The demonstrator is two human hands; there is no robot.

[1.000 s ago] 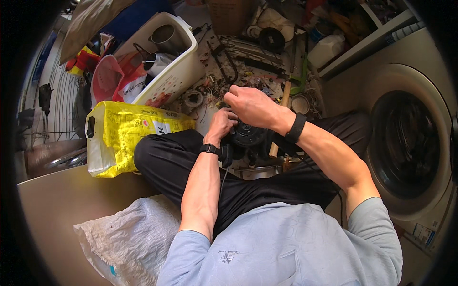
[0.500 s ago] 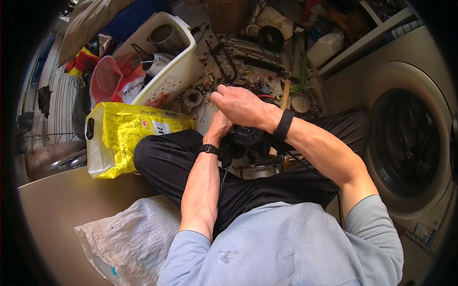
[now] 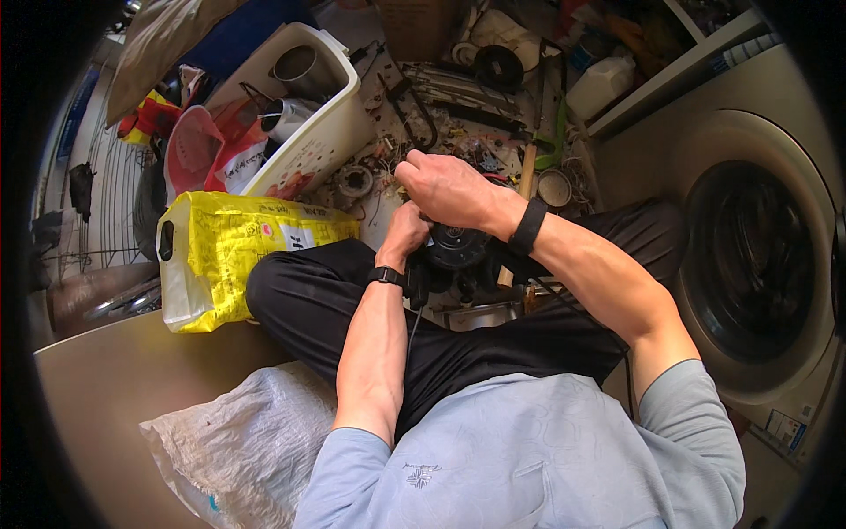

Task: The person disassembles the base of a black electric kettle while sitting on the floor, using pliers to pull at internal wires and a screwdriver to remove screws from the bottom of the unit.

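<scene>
My right hand [image 3: 451, 189] is closed, its fingers curled down out of sight above and partly over my left hand. My left hand [image 3: 407, 233] is closed too, at the left edge of a black round device [image 3: 460, 249] between my folded legs. The device looks like a motor or appliance body with a disc-like top; the hands cover part of it. What either hand pinches cannot be made out. A dark cord [image 3: 582, 309] runs beside my right forearm, and a wooden handle [image 3: 527, 176] lies to the right of the device.
Scrap and small parts litter the floor ahead, with a roll of tape [image 3: 356, 182] and a round tin [image 3: 554, 188]. A white bin [image 3: 317, 132] and a yellow bag [image 3: 238, 256] stand left. A front-loading washing machine [image 3: 749, 256] stands right; a woven sack [image 3: 242, 441] lies near left.
My right hand has tilted and shifted slightly up and to the right. More of the black device's top shows under it. My left hand stays nearly in place.
</scene>
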